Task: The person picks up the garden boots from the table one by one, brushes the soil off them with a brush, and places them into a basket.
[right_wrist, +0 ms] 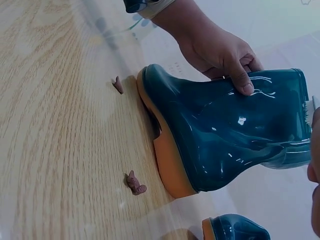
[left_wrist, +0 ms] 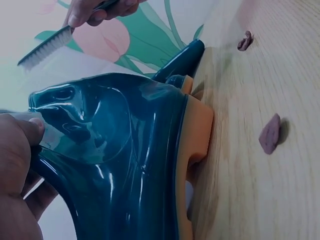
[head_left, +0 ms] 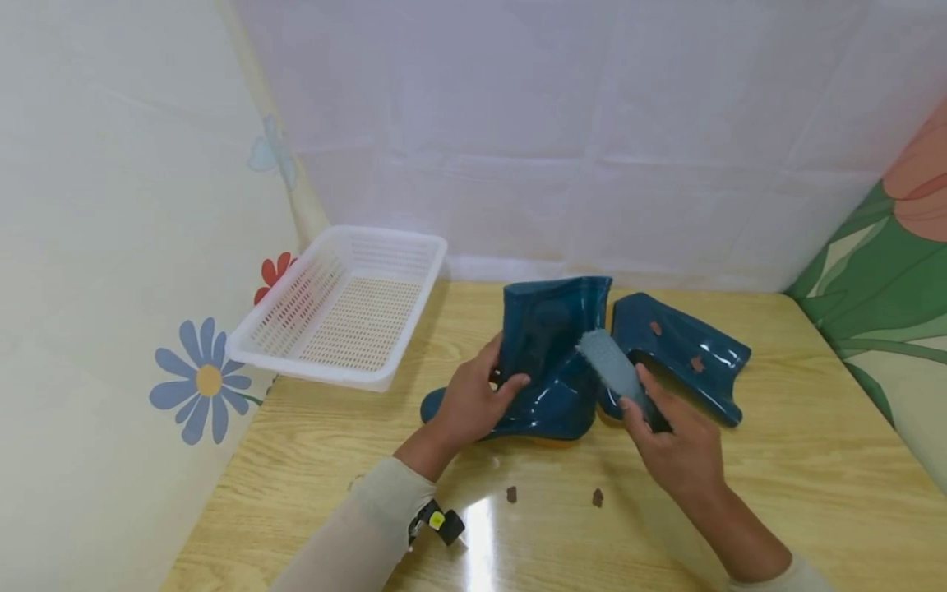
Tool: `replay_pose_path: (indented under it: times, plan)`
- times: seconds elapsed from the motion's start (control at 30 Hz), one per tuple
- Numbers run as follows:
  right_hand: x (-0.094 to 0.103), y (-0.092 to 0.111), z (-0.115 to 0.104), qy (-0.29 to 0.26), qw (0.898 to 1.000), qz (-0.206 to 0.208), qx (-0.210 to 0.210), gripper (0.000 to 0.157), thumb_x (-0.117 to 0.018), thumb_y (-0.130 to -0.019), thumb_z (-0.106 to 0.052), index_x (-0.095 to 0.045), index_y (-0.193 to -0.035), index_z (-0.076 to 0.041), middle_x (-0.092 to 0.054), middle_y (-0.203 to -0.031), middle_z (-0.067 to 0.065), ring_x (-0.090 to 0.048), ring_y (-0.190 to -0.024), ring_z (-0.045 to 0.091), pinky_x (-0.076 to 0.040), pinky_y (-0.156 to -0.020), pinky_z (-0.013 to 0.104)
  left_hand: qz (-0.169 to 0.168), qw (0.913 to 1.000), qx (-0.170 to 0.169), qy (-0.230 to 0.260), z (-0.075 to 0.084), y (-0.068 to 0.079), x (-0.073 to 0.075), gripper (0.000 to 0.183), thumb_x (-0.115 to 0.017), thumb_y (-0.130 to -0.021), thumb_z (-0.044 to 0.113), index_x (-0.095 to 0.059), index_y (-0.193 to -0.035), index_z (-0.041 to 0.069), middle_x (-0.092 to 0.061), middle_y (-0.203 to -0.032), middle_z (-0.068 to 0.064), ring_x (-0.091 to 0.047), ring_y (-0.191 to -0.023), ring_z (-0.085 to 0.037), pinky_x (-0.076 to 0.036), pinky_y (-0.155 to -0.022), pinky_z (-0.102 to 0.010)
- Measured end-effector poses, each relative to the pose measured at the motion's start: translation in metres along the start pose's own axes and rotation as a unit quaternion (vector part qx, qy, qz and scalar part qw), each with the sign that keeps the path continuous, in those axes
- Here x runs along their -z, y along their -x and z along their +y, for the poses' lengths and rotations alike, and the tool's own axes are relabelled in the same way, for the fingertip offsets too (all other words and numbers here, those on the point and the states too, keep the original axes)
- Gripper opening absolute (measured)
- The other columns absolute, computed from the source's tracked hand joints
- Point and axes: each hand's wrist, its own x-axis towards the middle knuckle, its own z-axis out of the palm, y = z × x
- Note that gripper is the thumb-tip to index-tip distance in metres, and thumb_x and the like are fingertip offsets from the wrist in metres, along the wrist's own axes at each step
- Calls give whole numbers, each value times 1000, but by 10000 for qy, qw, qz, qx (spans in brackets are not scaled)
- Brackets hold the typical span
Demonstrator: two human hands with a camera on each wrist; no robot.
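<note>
A glossy dark teal rain boot (head_left: 555,353) with an orange sole (left_wrist: 197,130) stands upright on the table. My left hand (head_left: 473,399) grips its shaft from the left, the thumb across the near side. In my right hand (head_left: 684,448) is a scrubbing brush (head_left: 617,370), held by its dark handle. Its pale bristles (left_wrist: 47,49) overlap the boot's right side in the head view. A second teal boot (head_left: 684,349) lies on its side to the right, two reddish-brown bits (head_left: 697,364) stuck on it.
A white perforated plastic basket (head_left: 385,378) stands at the back left. Small brown lumps (head_left: 512,494) lie on the wooden table (head_left: 799,493) in front of the boot. A pale cloth (head_left: 518,123) hangs behind, with flower-printed cloth at both sides.
</note>
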Motion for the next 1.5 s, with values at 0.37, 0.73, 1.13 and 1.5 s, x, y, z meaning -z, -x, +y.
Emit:
replay_pose_path:
  times: [0.37, 0.73, 1.13, 1.5]
  plan:
    - [-2, 1, 10, -428, 9939, 1013, 17, 58, -62, -99, -46, -70, -123, 7, -70, -112, 27, -56, -118, -6, -40, -96, 9, -468, 9971, 595, -32, -1, -5, 0, 56, -66, -102, 32, -46, -150, 11, -68, -126, -5, -65, -102, -15, -56, -84, -36]
    - [-5, 6, 11, -589, 9948, 825, 35, 59, -61, -100, -45, -69, -125, 7, -70, -113, 28, -54, -118, -9, -40, -95, 9, -1028, 9775, 1545, -997, -18, 0, -6, 79, -66, -101, 26, -21, -163, 6, -36, -161, -16, -41, -143, -33, -39, -111, -49]
    - [-8, 15, 15, -460, 9968, 582, -307, 43, -73, -93, -22, -69, -124, 7, -70, -114, 27, -69, -91, 46, -35, -94, 6, -1329, 9482, 762, -2782, -10, 10, -11, 58, -67, -98, 46, -58, -144, 12, -49, -151, -16, -45, -136, -39, -37, -108, -59]
    - [-9, 21, 15, -379, 9984, 336, -245, 46, -70, -94, -26, -68, -127, 6, -71, -110, 28, -71, -91, 46, -35, -93, 5, -2068, 9112, -623, -3507, -2, 20, -20, 50, -75, -94, 25, -63, -142, 20, -60, -133, -2, -49, -120, -23, -37, -99, -48]
